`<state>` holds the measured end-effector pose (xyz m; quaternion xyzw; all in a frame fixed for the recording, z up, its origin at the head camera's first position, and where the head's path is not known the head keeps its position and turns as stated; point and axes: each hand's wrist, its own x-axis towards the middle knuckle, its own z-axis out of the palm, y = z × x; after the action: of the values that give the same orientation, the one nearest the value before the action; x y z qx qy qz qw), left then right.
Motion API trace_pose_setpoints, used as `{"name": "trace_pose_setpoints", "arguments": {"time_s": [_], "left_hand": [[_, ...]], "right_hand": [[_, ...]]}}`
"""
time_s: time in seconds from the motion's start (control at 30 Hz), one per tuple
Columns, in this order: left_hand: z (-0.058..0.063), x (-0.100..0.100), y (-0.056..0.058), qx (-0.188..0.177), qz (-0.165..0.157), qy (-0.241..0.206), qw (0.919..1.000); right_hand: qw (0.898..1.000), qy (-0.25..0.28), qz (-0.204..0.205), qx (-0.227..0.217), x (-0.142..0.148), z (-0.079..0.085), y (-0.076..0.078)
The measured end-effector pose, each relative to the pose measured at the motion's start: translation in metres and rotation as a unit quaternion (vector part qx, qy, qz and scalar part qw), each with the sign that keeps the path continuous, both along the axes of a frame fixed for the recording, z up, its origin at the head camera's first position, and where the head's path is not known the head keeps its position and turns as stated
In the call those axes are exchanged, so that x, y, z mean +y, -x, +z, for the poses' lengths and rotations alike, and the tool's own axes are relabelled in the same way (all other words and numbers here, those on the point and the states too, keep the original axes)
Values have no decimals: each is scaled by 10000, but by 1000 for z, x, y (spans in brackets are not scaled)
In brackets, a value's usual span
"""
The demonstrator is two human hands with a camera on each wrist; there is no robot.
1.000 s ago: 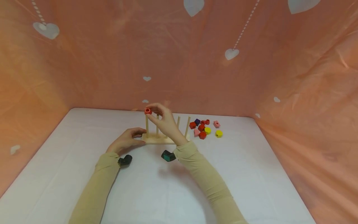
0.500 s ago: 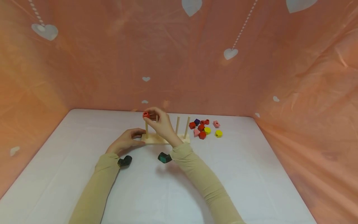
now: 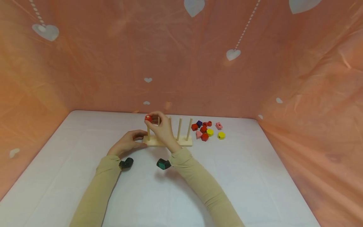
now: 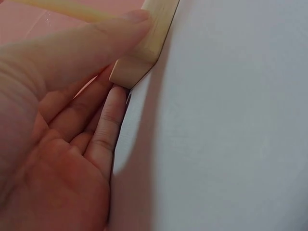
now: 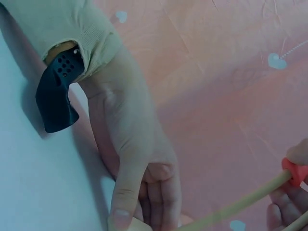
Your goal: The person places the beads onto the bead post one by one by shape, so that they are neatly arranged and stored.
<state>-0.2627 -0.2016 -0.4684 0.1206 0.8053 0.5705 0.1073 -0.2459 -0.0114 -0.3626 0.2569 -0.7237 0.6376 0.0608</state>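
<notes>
Pinch red bead (image 3: 148,118) in fingers (image 3: 154,114) of right hand (image 3: 163,127), at top of leftmost peg (image 3: 148,134). Grip left end of rack (image 3: 185,142) with left hand (image 3: 129,141), toward far edge of tabletop (image 3: 255,176).

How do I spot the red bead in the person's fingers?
On the white table is a pale wooden rack with a row of pegs. At the top of its leftmost peg, the right hand pinches the red bead. Unlike the other beads in view, loose beyond the rack's right end, it is held off the table.
</notes>
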Motion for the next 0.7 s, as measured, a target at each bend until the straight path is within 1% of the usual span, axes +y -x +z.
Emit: {"name": "trace_pose_setpoints", "arguments": {"time_s": [0.07,0.13,0.2,0.3,0.37,0.47,0.6,0.7], "left_hand": [[-1,0,0,57,68,37,10000],[-2,0,1,89,136,11,9999],[-3,0,1,72,200,-26,9998],[-3,-1,0,-13,288,-44,9996],[-3,-2,-1,-80,311,-43,9995],[-1,-4,-3,-21,284,42,9996],[2,-6,-4,143,307,280,9990],[2,-8,-5,100,355,350,9987]], "right_hand": [[10000,70,35,-22,0,-3,1],[9998,155,57,-62,-2,-14,9],[9997,212,-26,-125,-4,-26,15],[9995,157,-183,-199,-7,-45,24],[9994,29,-276,-214,-7,-51,24],[9992,-137,-333,-171,-6,-57,23],[9991,-184,-334,-157,-5,-62,22],[9988,-236,-340,-270,-5,-67,23]]}}
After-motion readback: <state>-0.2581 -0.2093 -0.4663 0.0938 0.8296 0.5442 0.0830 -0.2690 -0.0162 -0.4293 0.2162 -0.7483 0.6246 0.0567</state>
